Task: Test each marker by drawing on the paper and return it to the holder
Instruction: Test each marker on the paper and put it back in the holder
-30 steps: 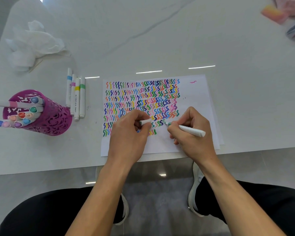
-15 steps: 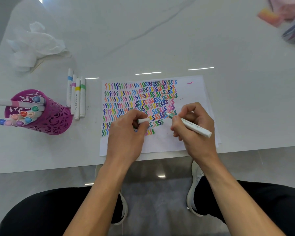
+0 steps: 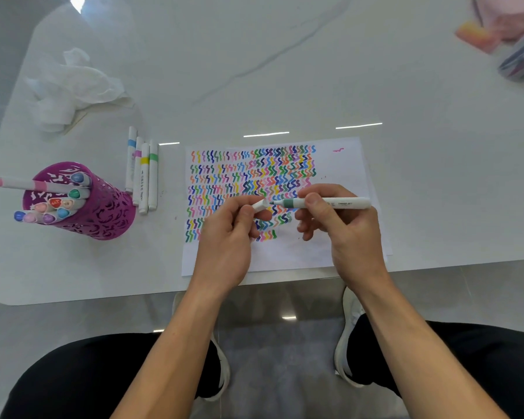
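Head view, the only one: your right hand point(image 3: 345, 231) pinches the green-banded marker point(image 3: 330, 203) w/ thumb & forefinger curled round the barrel. It's held level above the paper point(image 3: 330, 252), tip pointing left at the cap point(image 3: 259, 204). Your left hand point(image 3: 227, 234) pinches that cap betw. thumb & forefinger, other fingers curled under. Cap mouth & tip sit just apart, not joined yet. The paper's upper part is packed w/ coloured squiggles and the lower strip is bare, so most testing looks done. The purple holder point(image 3: 103, 213), left of the paper, carries a cluster of capped markers, w/ a pink one point(image 3: 25, 184) lying across its rim. Four markers point(image 3: 142, 176) lie side by side on the table point(image 3: 375, 71) betw. holder & paper; can't tell if they're tested. Left, I'd judge: cap this one, drop it in the holder, then prob. those four.
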A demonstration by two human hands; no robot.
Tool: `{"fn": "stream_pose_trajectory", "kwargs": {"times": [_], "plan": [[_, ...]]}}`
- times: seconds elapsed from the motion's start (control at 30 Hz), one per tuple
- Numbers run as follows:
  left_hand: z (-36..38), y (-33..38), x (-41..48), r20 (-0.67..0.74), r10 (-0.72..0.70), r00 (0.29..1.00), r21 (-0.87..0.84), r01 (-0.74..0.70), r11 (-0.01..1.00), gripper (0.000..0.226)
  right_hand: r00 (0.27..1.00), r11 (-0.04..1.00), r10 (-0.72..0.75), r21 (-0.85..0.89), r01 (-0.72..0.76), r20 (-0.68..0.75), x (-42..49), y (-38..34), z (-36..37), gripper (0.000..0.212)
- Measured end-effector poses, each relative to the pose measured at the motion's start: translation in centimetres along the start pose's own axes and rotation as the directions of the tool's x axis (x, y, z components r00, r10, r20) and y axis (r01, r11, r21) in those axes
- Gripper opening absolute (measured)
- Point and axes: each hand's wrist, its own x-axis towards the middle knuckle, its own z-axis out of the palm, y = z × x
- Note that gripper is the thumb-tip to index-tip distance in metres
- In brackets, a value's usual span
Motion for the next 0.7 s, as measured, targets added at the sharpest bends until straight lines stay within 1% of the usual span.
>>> {"fn": "stream_pose_trajectory", "kwargs": {"times": [0.13, 0.23, 0.37, 0.43, 0.57, 0.7], "plan": [[0.07, 0.12, -0.26, 0.029, -0.013, 1.000, -0.037, 0.014, 0.999, 0.027, 1.000, 1.000, 0.001, -0.012, -0.001, 0.015, -0.08, 0.15, 0.27, 0.012], [0.06, 0.15, -0.33, 0.074, 0.012, 0.997, -0.003, -0.012, 1.000, 0.030, 1.000, 1.000, 0.002, -0.029, -0.001, 0.032, -0.10, 0.30, 0.34, 0.012], [0.13, 0.04, -0.30, 0.107, 0.030, 0.994, 0.032, -0.033, 0.999, 0.029, 0.998, 0.999, 0.016, -0.044, -0.013, 0.063, -0.03, 0.52, 0.27, 0.006], [0.18, -0.02, -0.31, 0.115, 0.032, 0.993, 0.047, -0.038, 0.998, 0.027, 0.997, 0.999, 0.020, -0.030, -0.018, 0.072, 0.06, 0.68, 0.23, 0.004], [0.13, -0.11, -0.29, 0.112, 0.062, 0.992, 0.088, -0.072, 0.994, 0.025, 0.997, 0.999, 0.035, 0.021, -0.036, 0.073, 0.11, 0.86, 0.21, 0.010], [0.00, -0.24, -0.27, 0.093, 0.105, 0.990, 0.081, -0.113, 0.990, 0.024, 0.996, 0.996, 0.048, 0.074, -0.054, 0.081, -0.07, 0.74, 0.33, 0.016]]}}
